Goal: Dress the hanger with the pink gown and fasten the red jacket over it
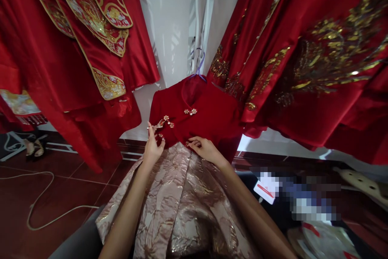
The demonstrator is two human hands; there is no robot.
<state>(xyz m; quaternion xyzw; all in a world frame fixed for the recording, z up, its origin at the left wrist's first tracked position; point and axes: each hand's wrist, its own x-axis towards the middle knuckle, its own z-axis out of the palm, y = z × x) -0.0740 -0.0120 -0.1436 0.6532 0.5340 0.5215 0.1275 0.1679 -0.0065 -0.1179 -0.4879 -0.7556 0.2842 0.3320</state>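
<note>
A red dress top (209, 117) on a purple hanger (198, 69) hangs in front of me, above its shiny pale gold brocade skirt (178, 202). Pearl clasps (190, 111) run across the chest. My left hand (152, 148) pinches the flap edge by the lower left clasp (162, 123), fingers closed on it. My right hand (206, 148) rests at the waist seam with its fingers curled on the red fabric.
Red robes with gold embroidery hang at the left (75, 49) and right (318, 61). A white wall (172, 28) lies behind. A white cord (39, 198) loops on the dark red tiled floor. Sandals (33, 148) sit far left. Papers (266, 190) lie at the lower right.
</note>
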